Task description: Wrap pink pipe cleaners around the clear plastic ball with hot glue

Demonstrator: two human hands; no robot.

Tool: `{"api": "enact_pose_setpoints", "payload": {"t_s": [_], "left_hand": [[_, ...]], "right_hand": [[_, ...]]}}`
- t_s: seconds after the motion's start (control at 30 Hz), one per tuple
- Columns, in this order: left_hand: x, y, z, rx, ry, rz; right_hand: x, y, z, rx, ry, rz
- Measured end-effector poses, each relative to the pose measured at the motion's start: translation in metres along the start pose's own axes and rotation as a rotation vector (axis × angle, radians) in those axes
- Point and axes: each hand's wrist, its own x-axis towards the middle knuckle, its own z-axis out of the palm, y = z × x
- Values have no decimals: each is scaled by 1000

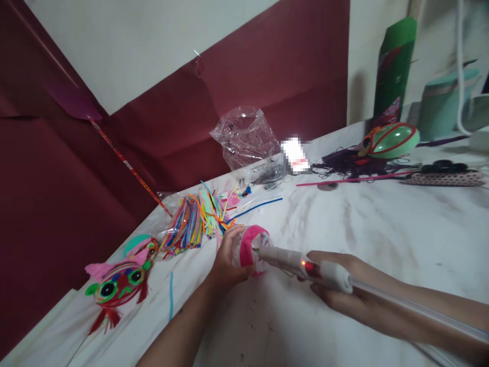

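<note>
My left hand (228, 260) is wrapped round a clear plastic cup-like piece with a bright pink band (250, 243) about it. The band looks like pipe cleaners wound round the piece. In my right hand (332, 283) is a white glue gun (284, 259) with a small orange light lit on its side. Its nozzle points left and reaches the pink band; whether it touches, I cannot tell. The glue gun's cord trails off to the right along my forearm. Some fingers of my right hand are hidden behind the gun.
Bundles of coloured pipe cleaners (187, 224) lie beyond my left hand. A red decorated mask-like figure (121, 285) rests at the left. Farther back are a crumpled plastic bag (246, 135), a green balloon-like ornament (393, 140), a dotted pouch (445, 177) and a green box (395, 71).
</note>
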Motion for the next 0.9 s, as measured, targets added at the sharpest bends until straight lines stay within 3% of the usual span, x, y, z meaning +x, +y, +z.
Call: {"api": "enact_pose_setpoints", "payload": {"t_s": [0.73, 0.9], "left_hand": [[0, 3, 1, -23, 1, 33], [-1, 0, 1, -9, 5, 44]], "right_hand": [[-2, 1, -2, 3, 38, 55], [-2, 3, -1, 12, -5, 12]]}}
